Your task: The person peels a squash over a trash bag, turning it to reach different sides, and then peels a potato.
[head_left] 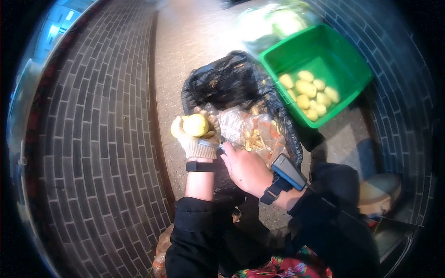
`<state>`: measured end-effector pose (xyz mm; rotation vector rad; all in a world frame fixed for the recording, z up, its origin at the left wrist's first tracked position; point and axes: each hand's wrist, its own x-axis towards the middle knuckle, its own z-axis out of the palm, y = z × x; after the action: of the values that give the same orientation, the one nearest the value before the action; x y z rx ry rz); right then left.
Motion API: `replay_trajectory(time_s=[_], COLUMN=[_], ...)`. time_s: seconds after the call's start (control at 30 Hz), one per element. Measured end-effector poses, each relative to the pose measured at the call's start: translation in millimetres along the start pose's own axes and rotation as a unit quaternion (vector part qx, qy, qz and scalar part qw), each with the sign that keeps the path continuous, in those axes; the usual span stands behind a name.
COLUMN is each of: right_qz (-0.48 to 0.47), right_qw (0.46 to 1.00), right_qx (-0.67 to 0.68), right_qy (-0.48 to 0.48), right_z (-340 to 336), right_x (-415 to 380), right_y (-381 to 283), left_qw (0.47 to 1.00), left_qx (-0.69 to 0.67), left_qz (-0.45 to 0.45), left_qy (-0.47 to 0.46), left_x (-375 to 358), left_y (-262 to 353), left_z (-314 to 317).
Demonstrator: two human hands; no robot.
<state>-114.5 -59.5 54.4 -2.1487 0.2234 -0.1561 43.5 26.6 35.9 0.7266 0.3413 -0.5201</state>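
Head cam | gloved left hand [189, 140] grips potato [195, 125] | right hand [245, 169] gripping blurry tool [208, 144], peeler maybe | looks mid-peel, next stroke needs that spud steady

the single wide view looks forward and steeply down from the head, close above left hand [191, 142] and right hand [245, 170], bin [320, 53] far right.

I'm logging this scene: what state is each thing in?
Held potato: looks peeled
Left hand: gloved, closed around it
Right hand: bare, gripping a tool
Tool: mostly hidden
Black bag: crumpled, spread open
Peelings: loose, heaped
Green tub: uncovered, partly filled
Tub potatoes: look peeled, piled
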Motion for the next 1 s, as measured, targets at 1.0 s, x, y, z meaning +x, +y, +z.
replay_trajectory(time_s=[1.0], right_qz=[0.039], right_qw=[0.999], right_qx=[-0.012], right_qy=[0.010], right_z=[8.1], right_x=[-2.1], right_y=[-7.1], left_qw=[0.995], left_qx=[0.010], left_qz=[0.088], left_qy=[0.034], left_x=[-1.6], left_y=[-11.1], left_z=[9.6])
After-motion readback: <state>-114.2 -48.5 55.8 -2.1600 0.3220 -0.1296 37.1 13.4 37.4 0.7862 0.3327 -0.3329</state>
